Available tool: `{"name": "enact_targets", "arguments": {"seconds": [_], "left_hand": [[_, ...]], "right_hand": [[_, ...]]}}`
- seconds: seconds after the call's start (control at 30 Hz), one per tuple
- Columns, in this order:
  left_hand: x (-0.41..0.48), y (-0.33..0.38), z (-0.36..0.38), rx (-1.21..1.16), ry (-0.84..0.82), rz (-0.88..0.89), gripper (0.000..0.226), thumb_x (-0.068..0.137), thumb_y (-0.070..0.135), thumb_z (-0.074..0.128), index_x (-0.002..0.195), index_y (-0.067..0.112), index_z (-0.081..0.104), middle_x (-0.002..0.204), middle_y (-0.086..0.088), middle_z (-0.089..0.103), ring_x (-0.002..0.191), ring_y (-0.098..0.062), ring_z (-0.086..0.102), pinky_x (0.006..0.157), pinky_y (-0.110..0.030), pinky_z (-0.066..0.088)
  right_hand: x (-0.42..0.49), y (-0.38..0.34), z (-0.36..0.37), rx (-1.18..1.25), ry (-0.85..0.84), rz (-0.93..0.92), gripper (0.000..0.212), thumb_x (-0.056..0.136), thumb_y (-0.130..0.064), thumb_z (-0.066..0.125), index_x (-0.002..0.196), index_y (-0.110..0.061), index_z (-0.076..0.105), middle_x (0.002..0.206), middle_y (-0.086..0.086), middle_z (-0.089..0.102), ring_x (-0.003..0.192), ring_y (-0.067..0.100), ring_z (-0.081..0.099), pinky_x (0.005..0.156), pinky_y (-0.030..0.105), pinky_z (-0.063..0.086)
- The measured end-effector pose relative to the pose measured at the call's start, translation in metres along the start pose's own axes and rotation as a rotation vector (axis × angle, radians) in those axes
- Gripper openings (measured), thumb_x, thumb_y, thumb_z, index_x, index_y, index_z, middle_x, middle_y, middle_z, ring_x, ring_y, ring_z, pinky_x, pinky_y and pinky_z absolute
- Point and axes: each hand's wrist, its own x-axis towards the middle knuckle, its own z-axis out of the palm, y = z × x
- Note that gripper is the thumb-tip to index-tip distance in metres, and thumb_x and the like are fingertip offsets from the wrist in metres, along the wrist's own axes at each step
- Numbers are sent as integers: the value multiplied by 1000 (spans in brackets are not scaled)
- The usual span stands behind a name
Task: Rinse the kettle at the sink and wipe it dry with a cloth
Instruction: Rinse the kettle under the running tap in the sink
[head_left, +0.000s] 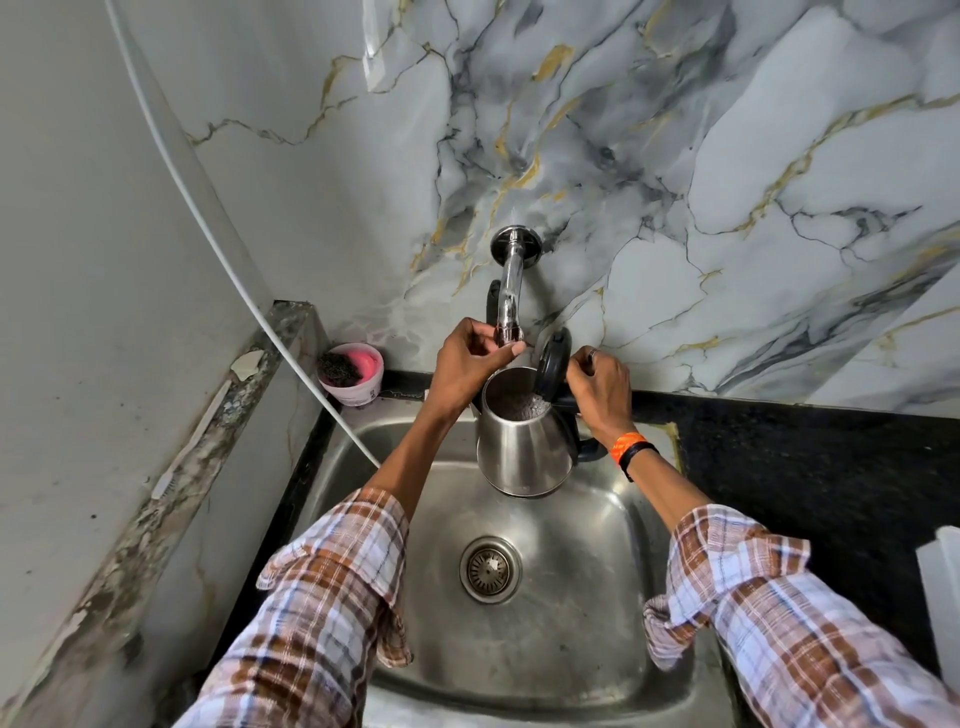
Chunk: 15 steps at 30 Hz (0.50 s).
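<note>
Kettle (522, 441), stainless steel, tapered round body, brushed and reflective, held upright over the sink (597, 519) with its long axis near vertical and its open mouth directly beneath the tap (508, 306). We note this as the governing relation: spout outlet above, kettle mouth below, the two close together. The interior shows a grey, speckled surface, which we take for water or scale; we cannot tell which.

Lid (553, 364), black plastic, hinged, standing open towards the wall. Handle black, on the kettle's right side.

Right hand (597, 387), fingers curled shut around the top of the handle by the lid hinge, bearing the kettle; a ring on one finger, orange and black bands at the wrist. It is the nearer of our hands to the kettle.

Left hand (470, 361), fingertips pinched on the tap's outlet end, just above and left of the kettle rim; we cannot say whether it touches the kettle.

Sink, steel, dulled and water-marked, round strainer drain (490, 570) at centre. Worktop (805, 452), black speckled stone. Wall of grey marble-pattern panel with gold veining. Pink tub (350, 374) holding a dark scourer, at the sink's far left corner. No cloth identified in view; we judge the rinse under way, wiping not begun.
</note>
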Motion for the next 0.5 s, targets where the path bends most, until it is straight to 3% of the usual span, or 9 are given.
{"name": "enact_targets", "arguments": {"seconds": [0.1, 0.2, 0.4, 0.5], "left_hand": [[-5, -7, -2, 31, 6, 27, 35, 84, 29, 87, 104, 10, 64, 84, 7, 67, 80, -8, 64, 78, -21, 50], [-6, -4, -2, 22, -26, -18, 31, 86, 33, 84, 104, 16, 63, 92, 2, 67, 85, -12, 65, 78, -25, 51], [-56, -17, 3, -62, -122, -172, 60, 89, 65, 62, 132, 24, 60, 132, 2, 69, 127, -15, 64, 111, -36, 48], [-99, -33, 15, -50, -316, -174, 68, 79, 57, 76, 140, 36, 54, 138, 19, 65, 129, 5, 59, 105, -15, 49]], "right_hand": [[-1, 0, -2, 7, 13, -12, 40, 70, -60, 40, 54, -24, 37, 49, -8, 39, 51, 9, 40, 55, 33, 33], [-3, 1, -3, 11, 20, -26, 41, 72, -60, 41, 55, -23, 35, 50, -7, 37, 50, 9, 36, 55, 30, 33], [-16, 13, -29, 87, 49, -2, 39, 77, -58, 48, 55, -27, 42, 51, -10, 45, 50, 6, 41, 55, 32, 33], [-28, 23, -53, 84, 65, 10, 40, 78, -60, 49, 56, -27, 42, 51, -10, 45, 51, 3, 44, 55, 29, 33]]}}
